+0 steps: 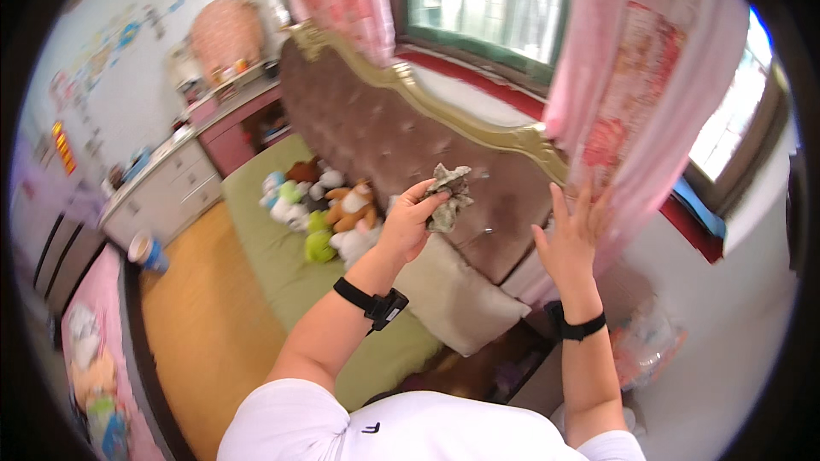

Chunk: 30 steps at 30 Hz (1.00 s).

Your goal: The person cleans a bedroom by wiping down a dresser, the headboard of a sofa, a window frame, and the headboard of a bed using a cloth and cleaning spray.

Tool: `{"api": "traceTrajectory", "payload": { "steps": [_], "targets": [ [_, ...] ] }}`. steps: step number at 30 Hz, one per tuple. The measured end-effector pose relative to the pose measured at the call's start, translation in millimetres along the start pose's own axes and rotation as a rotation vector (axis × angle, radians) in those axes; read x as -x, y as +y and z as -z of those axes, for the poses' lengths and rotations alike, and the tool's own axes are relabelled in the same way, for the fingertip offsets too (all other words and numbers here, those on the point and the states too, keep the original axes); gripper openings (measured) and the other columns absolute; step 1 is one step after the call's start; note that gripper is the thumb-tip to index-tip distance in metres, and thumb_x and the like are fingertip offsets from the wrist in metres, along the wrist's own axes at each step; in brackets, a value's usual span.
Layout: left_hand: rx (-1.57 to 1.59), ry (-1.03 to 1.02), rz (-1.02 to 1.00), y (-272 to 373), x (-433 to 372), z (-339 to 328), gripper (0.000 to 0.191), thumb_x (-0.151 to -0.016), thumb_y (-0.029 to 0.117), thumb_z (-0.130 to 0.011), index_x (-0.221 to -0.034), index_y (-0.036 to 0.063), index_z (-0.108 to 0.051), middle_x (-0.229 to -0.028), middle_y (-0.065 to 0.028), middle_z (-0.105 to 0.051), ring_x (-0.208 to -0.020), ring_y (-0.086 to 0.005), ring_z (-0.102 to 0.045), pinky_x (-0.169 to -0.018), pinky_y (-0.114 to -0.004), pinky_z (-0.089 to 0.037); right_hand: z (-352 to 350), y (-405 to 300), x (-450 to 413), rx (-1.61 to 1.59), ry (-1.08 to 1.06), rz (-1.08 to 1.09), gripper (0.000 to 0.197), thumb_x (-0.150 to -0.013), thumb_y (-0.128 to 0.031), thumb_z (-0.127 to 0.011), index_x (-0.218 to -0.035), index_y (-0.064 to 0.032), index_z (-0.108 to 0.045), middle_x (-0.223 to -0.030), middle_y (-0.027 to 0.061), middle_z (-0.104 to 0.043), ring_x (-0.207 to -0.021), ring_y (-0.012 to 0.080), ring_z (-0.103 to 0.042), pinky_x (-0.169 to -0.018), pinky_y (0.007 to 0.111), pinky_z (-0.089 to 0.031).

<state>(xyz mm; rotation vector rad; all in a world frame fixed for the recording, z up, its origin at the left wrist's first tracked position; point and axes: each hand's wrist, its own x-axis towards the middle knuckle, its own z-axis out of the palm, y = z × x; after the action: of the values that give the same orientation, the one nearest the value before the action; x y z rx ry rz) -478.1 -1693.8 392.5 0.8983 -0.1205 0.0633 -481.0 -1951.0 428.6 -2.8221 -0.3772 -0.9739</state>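
A crumpled grey-green cloth [451, 198] is bunched in my left hand [413, 218], raised above the bed and in front of its tufted headboard. To the right, my right hand [572, 237] is lifted with its fingers spread, before the pink curtain [615, 141]; nothing is in it. Whether its fingertips touch the curtain, I cannot tell. Below and between my hands lies a cream pillow [458, 294] against the brown tufted headboard [410, 134], which has a gold carved frame.
Several plush toys [349, 205] lie on the green bed sheet [256, 224]. A white drawer cabinet [166, 186] and a pink desk [227, 134] stand at the far left. A blue-and-white bin [148, 253] is on the floor. The window [487, 6] is behind the headboard; a plastic bag [647, 339] sits at right.
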Motion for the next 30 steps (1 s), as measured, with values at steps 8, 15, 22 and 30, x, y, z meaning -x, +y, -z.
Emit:
{"api": "traceTrajectory", "payload": {
  "steps": [8,15,22,30],
  "targets": [
    [-0.005,0.309,-0.164,74.9,148.5,87.3,0.030,-0.091,0.006,-0.062,-0.121,0.0029,-0.059,-0.108,-0.0042,-0.066,-0.092,-0.0134,-0.065,-0.078,-0.029,-0.054,-6.0,-139.6,49.7,-0.364,-0.083,0.309,0.064,-0.073,-0.020,-0.079,-0.132,-0.0125,-0.053,-0.156,0.0235,-0.016,-0.144,0.0489,-0.007,-0.112,0.064,-0.012],
    [-0.045,0.496,-0.287,141.7,303.3,187.6,0.032,-0.091,0.010,-0.065,-0.121,0.0003,-0.059,-0.106,-0.0057,-0.066,-0.093,-0.0133,-0.063,-0.081,-0.029,-0.052,-1.7,-301.0,109.9,-0.562,-0.154,0.533,0.061,-0.075,-0.020,-0.077,-0.131,-0.0113,-0.054,-0.152,0.0254,-0.024,-0.141,0.0491,-0.016,-0.112,0.063,-0.014],
    [-0.133,0.717,-0.431,235.9,478.2,312.6,0.030,-0.090,0.009,-0.065,-0.119,0.0000,-0.061,-0.101,-0.0040,-0.067,-0.085,-0.0105,-0.063,-0.075,-0.026,-0.052,22.3,-511.8,189.8,-0.668,-0.207,0.762,0.056,-0.072,-0.020,-0.078,-0.124,-0.0115,-0.060,-0.153,0.0221,-0.025,-0.142,0.0450,-0.021,-0.111,0.065,-0.017],
    [-0.211,0.985,-0.599,313.9,649.6,403.7,0.032,-0.089,0.008,-0.066,-0.119,-0.0005,-0.061,-0.101,-0.0039,-0.067,-0.088,-0.0099,-0.062,-0.075,-0.025,-0.051,43.0,-722.0,251.6,-0.796,-0.251,1.047,0.052,-0.076,-0.025,-0.075,-0.124,-0.0120,-0.060,-0.152,0.0215,-0.027,-0.141,0.0438,-0.024,-0.111,0.066,-0.017]
  ]
}}
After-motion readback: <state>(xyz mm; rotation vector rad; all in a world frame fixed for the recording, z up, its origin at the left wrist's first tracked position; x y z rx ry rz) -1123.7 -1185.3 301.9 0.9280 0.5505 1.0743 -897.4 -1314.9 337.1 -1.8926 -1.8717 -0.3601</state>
